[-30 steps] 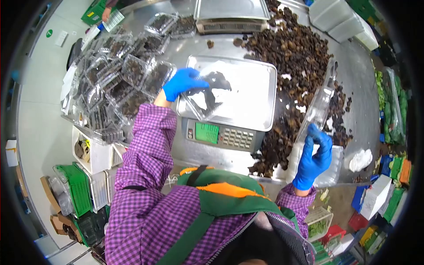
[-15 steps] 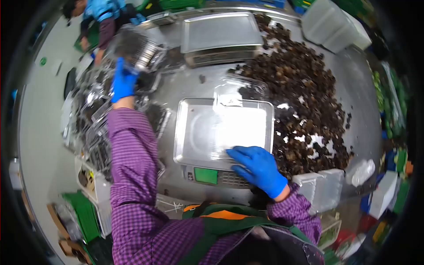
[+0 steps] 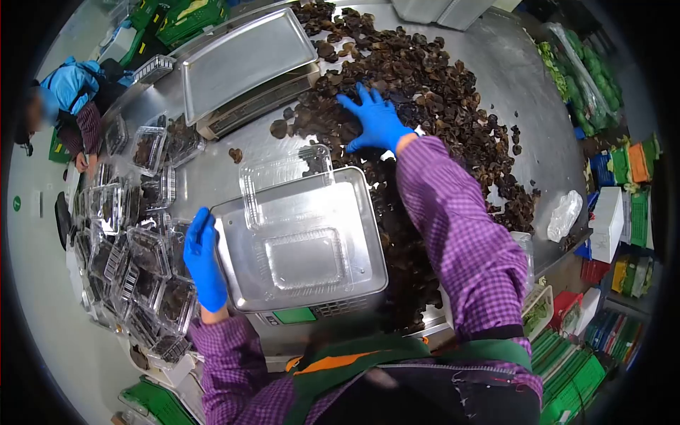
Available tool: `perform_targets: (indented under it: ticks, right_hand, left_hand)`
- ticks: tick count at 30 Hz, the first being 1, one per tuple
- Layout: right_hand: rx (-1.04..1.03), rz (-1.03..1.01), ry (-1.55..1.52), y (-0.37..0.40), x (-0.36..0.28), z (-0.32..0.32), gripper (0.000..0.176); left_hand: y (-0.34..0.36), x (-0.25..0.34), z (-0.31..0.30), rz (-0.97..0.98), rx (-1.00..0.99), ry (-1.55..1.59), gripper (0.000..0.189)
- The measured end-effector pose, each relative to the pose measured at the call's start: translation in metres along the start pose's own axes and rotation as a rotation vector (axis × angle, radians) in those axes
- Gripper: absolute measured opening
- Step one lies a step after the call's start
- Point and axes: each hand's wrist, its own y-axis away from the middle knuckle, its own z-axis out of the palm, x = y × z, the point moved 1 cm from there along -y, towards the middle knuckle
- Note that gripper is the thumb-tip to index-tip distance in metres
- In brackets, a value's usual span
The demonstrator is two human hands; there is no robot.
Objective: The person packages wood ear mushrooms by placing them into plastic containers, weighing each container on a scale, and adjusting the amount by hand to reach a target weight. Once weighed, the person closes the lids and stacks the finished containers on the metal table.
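Note:
My right hand (image 3: 377, 122), in a blue glove, reaches over a wide pile of dark brown, wood-ear-like mushrooms (image 3: 453, 106). Its fingers are spread on the near side of the pile, and nothing is gripped. My left hand (image 3: 205, 261), gloved too, is beside the left edge of the weighing scale (image 3: 368, 244), fingers stretched upward and holding nothing. On the scale's metal pan lies an open clear plastic clamshell box (image 3: 304, 262), its lid folded back past the far edge. The scale's green display (image 3: 295, 315) faces me.
Filled clear boxes (image 3: 145, 251) are heaped at the left. A second scale (image 3: 248, 64) stands at the back. A co-worker in blue (image 3: 74, 85) is at the far left. A crumpled plastic bag (image 3: 564, 216) lies on the right, with green crates (image 3: 567, 375) below.
My left hand has let go of the filled box at the heap and come back to the scale. My right hand has moved from the scale to the mushrooms. The view has turned.

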Motion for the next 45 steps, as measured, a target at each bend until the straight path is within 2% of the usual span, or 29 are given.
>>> perform_targets:
  ticks: [2,4,5,9,11,12,14,15,16,20,23,25,27,28,30,31,32,34,35,38,40,42,44,45]
  right_hand:
    - [-0.057,0.048,0.048,-0.003,0.010,0.019,0.100]
    - [-0.146,0.025,-0.032,0.001,0.020,0.027,0.087]
    - [-0.070,-0.012,-0.033,0.012,0.023,0.031,0.071]
    - [-0.075,-0.017,-0.049,0.062,0.050,0.063,0.064]
    - [-0.031,-0.023,-0.233,0.095,0.062,0.067,0.056]
    - [-0.031,-0.020,-0.228,0.108,0.066,0.062,0.056]
    - [0.034,0.026,-0.476,0.131,0.068,0.043,0.051]
    - [0.044,0.147,-0.662,0.142,0.065,0.036,0.048]
    - [0.046,0.189,-0.695,0.153,0.056,0.016,0.051]
    - [0.124,0.153,-0.825,0.182,0.012,-0.031,0.049]
    - [0.131,-0.046,-0.972,0.201,-0.052,-0.071,0.044]
    - [0.120,-0.185,-1.070,0.203,-0.088,-0.065,0.044]
    - [0.226,-0.362,-0.914,0.201,-0.126,-0.050,0.043]
    - [0.261,-0.392,-0.821,0.201,-0.142,-0.035,0.050]
    - [0.211,-0.471,-0.464,0.201,-0.165,-0.012,0.054]
    - [0.083,-0.457,-0.445,0.201,-0.168,-0.009,0.063]
    - [0.075,-0.470,-0.446,0.203,-0.169,-0.009,0.063]
    - [-0.008,-0.482,-0.424,0.207,-0.163,-0.021,0.075]
    - [-0.051,-0.474,-0.510,0.208,-0.159,-0.033,0.077]
    - [0.052,-0.365,-0.666,0.209,-0.138,-0.053,0.059]
    - [0.053,-0.253,-0.845,0.209,-0.127,-0.057,0.057]
    - [0.280,0.046,-0.821,0.198,-0.059,-0.017,0.066]
    - [0.450,0.127,-0.223,0.197,-0.012,0.034,0.081]
    - [0.192,0.273,-0.085,0.205,-0.009,0.045,0.093]
  left_hand:
    - [0.016,-0.004,0.001,-0.036,0.041,-0.028,0.036]
    - [0.034,-0.007,0.002,-0.011,0.005,-0.033,0.035]
    - [0.044,-0.007,0.004,0.009,-0.026,-0.074,0.035]
    - [0.073,-0.028,0.005,0.031,-0.150,-0.072,0.044]
    - [0.086,-0.039,0.009,0.009,-0.233,-0.041,0.053]
    - [0.091,-0.041,0.013,0.008,-0.236,-0.037,0.053]
    - [0.100,-0.040,0.025,0.153,-0.247,-0.093,0.052]
    - [0.104,-0.040,0.031,0.113,-0.225,-0.027,0.052]
    - [0.106,-0.041,0.036,0.109,-0.219,-0.027,0.052]
    - [0.114,-0.035,0.057,0.108,-0.171,0.083,0.057]
    - [0.117,-0.030,0.069,0.192,-0.154,0.094,0.060]
    - [0.121,-0.028,0.075,0.210,-0.149,0.114,0.062]
    - [0.123,-0.029,0.078,0.220,-0.144,0.145,0.063]
    - [0.124,-0.029,0.079,0.221,-0.136,0.144,0.063]
    - [0.124,-0.029,0.079,0.210,-0.118,0.209,0.063]
    - [0.123,-0.030,0.079,0.215,-0.092,0.236,0.058]
    - [0.124,-0.033,0.077,0.163,-0.093,0.342,0.057]
    - [0.126,-0.038,0.075,0.163,-0.095,0.348,0.058]
    - [0.127,-0.039,0.073,0.162,-0.080,0.353,0.058]
    - [0.129,-0.040,0.071,0.095,-0.094,0.265,0.062]
    - [0.129,-0.047,0.068,0.108,-0.120,0.255,0.060]
    - [0.127,-0.048,0.066,0.126,-0.135,0.212,0.061]
    - [0.128,-0.045,0.064,0.148,-0.159,0.167,0.063]
    - [0.129,-0.040,0.063,0.243,-0.189,-0.001,0.070]
